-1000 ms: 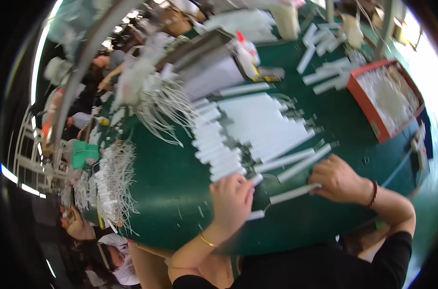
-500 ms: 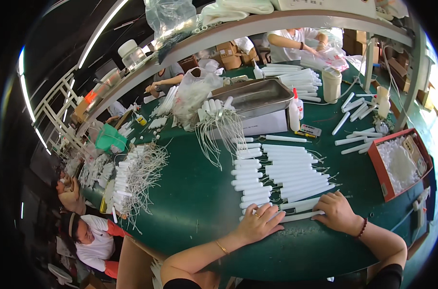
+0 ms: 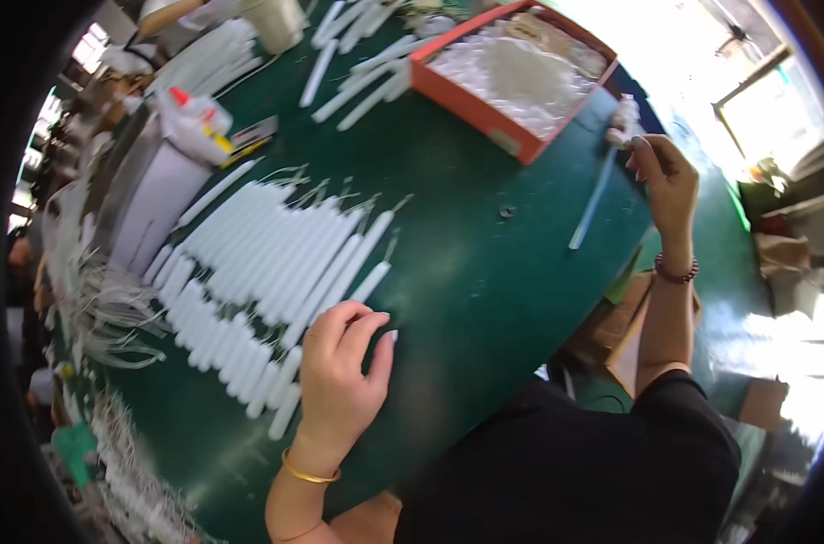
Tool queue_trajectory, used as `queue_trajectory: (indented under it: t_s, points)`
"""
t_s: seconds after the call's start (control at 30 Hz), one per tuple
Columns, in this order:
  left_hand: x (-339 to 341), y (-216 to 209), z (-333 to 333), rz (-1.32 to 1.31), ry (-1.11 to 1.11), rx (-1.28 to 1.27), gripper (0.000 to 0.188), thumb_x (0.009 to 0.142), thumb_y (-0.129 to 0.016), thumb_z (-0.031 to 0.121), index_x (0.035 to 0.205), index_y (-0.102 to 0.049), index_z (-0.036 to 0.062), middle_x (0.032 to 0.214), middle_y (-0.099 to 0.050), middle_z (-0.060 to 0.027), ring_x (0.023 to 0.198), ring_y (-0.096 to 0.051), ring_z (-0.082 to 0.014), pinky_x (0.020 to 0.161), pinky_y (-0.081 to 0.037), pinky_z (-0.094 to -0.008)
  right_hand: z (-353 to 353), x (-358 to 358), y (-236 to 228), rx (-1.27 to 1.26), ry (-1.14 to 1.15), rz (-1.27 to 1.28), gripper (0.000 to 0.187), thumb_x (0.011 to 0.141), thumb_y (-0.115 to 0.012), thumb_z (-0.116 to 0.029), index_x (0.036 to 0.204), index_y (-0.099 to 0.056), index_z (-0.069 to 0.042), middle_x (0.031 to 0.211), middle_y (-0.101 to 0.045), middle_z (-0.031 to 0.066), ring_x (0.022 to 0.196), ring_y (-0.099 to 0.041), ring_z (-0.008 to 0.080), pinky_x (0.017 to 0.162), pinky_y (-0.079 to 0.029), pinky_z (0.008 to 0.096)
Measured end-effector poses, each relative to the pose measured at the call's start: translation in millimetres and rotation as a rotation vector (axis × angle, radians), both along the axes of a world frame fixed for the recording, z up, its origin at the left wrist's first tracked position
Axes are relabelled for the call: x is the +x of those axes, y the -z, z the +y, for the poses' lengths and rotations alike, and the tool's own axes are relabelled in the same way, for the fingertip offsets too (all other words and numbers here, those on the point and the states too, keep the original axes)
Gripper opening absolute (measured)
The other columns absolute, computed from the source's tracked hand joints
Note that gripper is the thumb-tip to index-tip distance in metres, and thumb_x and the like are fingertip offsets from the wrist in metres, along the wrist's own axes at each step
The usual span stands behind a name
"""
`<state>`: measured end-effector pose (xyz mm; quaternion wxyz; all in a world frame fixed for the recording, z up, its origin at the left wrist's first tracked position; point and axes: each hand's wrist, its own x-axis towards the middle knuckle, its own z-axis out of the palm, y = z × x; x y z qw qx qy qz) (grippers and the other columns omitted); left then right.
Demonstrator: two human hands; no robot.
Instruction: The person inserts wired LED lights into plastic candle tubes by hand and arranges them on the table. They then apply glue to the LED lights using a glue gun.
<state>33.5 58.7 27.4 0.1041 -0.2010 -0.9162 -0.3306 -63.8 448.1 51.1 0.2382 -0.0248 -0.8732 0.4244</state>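
My left hand [image 3: 344,367], with a gold bangle at the wrist, hovers by the near end of a row of white candle-like tubes [image 3: 267,245]. Its fingers are bent, the thumb is apart, and no object shows between them. The tubes lie side by side with thin wires at their ends, above a second row of shorter white pieces [image 3: 217,335]. At the right table edge, my right hand [image 3: 670,186] has half-bent fingers spread beside a pale tool [image 3: 623,122]. A translucent bluish stick [image 3: 593,199] extends from it. Contact there is unclear.
A red box [image 3: 484,104] with white filling stands at the far edge. Loose white tubes [image 3: 366,91] lie left of it. A glue bottle [image 3: 194,118] stands by a pale box [image 3: 158,195]. Bundles of white wire [image 3: 117,308] lie on the left of the green table [image 3: 466,317].
The view has swung right. My right hand has left the tube at the near end of the row and reached out to the pale tool. My left hand has lifted off the tubes.
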Motion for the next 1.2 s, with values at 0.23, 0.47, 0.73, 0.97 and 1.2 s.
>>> queue_trajectory:
  t_s: [0.23, 0.47, 0.73, 0.97, 1.2]
  points:
    - [-50, 10, 51, 0.168, -0.036, -0.255, 0.028, 0.082, -0.074, 0.007, 0.107, -0.063, 0.0008, 0.101, -0.058, -0.0101, 0.091, -0.060, -0.0275, 0.078, -0.049, -0.0376, 90, 33, 46, 0.450, 0.356, -0.128, 0.021, 0.088, -0.072, -0.021, 0.100, -0.071, -0.004, 0.095, -0.069, 0.0096, 0.080, -0.065, 0.0243, 0.072, -0.051, 0.0337]
    - [-40, 14, 48, 0.014, -0.194, -0.445, 0.022, 0.083, -0.074, 0.013, 0.099, -0.063, 0.0031, 0.096, -0.061, -0.0100, 0.088, -0.061, -0.0299, 0.075, -0.048, -0.0398, 104, -15, 52, 0.646, 0.156, -0.281, 0.040, 0.087, -0.070, -0.018, 0.125, -0.060, -0.009, 0.120, -0.062, 0.0174, 0.110, -0.060, 0.0356, 0.096, -0.047, 0.0422]
    - [-46, 25, 43, -0.020, -0.137, -0.312, 0.022, 0.083, -0.073, 0.010, 0.100, -0.063, 0.0014, 0.095, -0.059, -0.0108, 0.087, -0.060, -0.0295, 0.075, -0.050, -0.0387, 122, -43, 76, 0.465, 0.255, -0.260, 0.059, 0.082, -0.061, -0.007, 0.138, -0.042, -0.011, 0.118, -0.065, 0.0251, 0.107, -0.064, 0.0435, 0.091, -0.049, 0.0464]
    - [-44, 21, 30, -0.110, -0.095, -0.140, 0.023, 0.079, -0.071, -0.001, 0.101, -0.063, -0.0014, 0.093, -0.061, -0.0137, 0.084, -0.061, -0.0337, 0.075, -0.050, -0.0408, 32, 1, 52, -0.063, -0.056, 0.156, 0.025, 0.096, -0.065, -0.010, 0.119, -0.059, -0.002, 0.089, -0.064, 0.0055, 0.078, -0.058, 0.0084, 0.068, -0.047, 0.0234]
    - [-50, 19, 39, -0.134, -0.104, 0.152, 0.020, 0.084, -0.066, -0.003, 0.103, -0.062, 0.0013, 0.088, -0.065, -0.0135, 0.078, -0.066, -0.0289, 0.070, -0.054, -0.0353, -70, -13, 29, 0.087, -0.820, -0.173, 0.039, 0.091, -0.069, -0.007, 0.126, -0.053, -0.001, 0.113, -0.070, 0.0123, 0.101, -0.067, 0.0178, 0.085, -0.054, 0.0295]
